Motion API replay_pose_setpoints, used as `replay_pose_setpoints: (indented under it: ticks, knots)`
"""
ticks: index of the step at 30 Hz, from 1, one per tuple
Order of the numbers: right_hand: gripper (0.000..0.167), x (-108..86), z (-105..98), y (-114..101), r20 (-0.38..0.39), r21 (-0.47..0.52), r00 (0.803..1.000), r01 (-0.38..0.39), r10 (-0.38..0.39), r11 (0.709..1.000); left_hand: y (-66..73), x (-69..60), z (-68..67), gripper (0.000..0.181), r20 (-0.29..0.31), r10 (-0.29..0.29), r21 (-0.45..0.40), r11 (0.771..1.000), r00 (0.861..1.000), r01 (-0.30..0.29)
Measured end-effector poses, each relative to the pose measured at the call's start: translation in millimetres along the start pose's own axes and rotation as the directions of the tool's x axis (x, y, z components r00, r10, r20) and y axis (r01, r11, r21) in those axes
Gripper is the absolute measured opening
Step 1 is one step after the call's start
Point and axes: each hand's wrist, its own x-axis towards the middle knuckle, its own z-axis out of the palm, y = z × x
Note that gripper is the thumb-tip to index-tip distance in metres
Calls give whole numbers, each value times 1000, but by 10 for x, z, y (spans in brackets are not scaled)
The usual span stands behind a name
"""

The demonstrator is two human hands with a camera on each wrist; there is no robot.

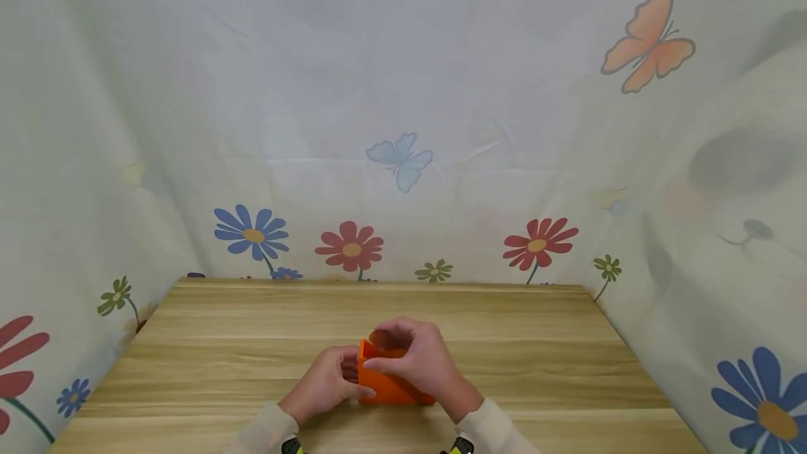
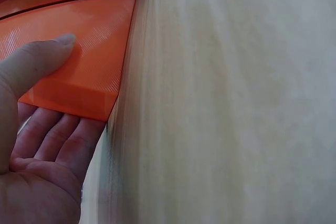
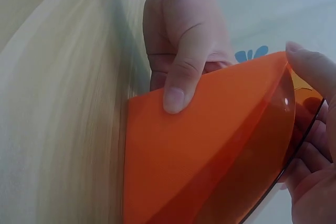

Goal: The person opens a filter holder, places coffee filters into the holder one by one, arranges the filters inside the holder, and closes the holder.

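An orange plastic box (image 1: 384,391) with a slanting top edge stands on the wooden table. A see-through orange cover (image 3: 257,140) lies along its slanted side; how it is joined to the box cannot be told. My left hand (image 1: 328,380) grips the box's left end, thumb on the near face and fingers behind, as the left wrist view shows on the orange wall (image 2: 89,72). With thumb on the near side and fingers beyond, my right hand (image 1: 429,363) pinches the cover at its upper end. The box's inside is mostly hidden by this hand.
The wooden table (image 1: 252,321) spreads around the box on all sides. Behind it and at both sides hangs a pale curtain (image 1: 403,76) printed with flowers and butterflies. Light sleeves (image 1: 271,429) cover both forearms.
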Motion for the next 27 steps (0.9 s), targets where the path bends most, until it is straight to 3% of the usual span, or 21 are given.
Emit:
replay_pose_setpoints:
  ticks: [18,27]
  knots:
    - [43,26,101,21,32,-114,1000,6,-2,994,21,-19,23,45,-7,22,-15,1000,1000,-22]
    - [48,13,108,18,45,-112,999,16,-12,994,17,-24,24,46,-9,31,13,999,999,-31]
